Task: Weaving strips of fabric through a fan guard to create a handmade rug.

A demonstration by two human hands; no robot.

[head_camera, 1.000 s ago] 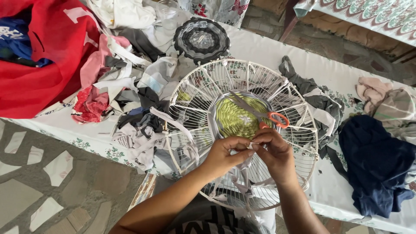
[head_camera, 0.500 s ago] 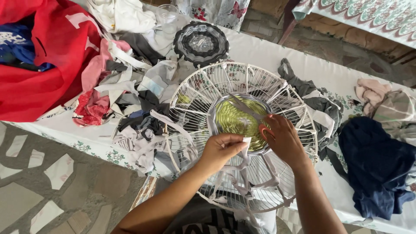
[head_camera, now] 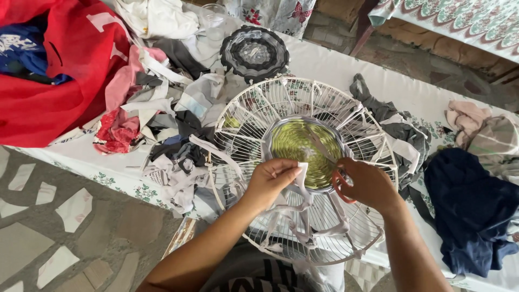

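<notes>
While the white wire fan guard (head_camera: 305,167) lies flat on the counter (head_camera: 411,92) in the head view, its weaving looks only begun: a yellow-green woven disc (head_camera: 303,151) fills the hub, edged by a grey-white ring, and most of the radial wires beyond stay bare. A few white strips are knotted onto the near rim and hang loose toward the person, so, judging by that, the outer bands are what is left.

The left hand (head_camera: 270,181) sits at the near edge of the disc, its fingers closed in a pinch on a white fabric strip (head_camera: 300,172). The right hand (head_camera: 370,184) rests just beside it on the disc's right edge, curled around red-handled scissors (head_camera: 339,181) whose blades lie across the woven middle; whether the blades are apart I cannot tell.

As a holder, the guard's shallow bowl carries only the weave and the tied strips. A clear glass (head_camera: 213,13) stands at the far edge of the counter and appears empty. A finished round grey and black mat (head_camera: 254,51) lies just beyond the guard. Scrap strips (head_camera: 173,124) are heaped to the left beside red cloth (head_camera: 59,70), and a dark blue garment (head_camera: 470,211) lies to the right.
</notes>
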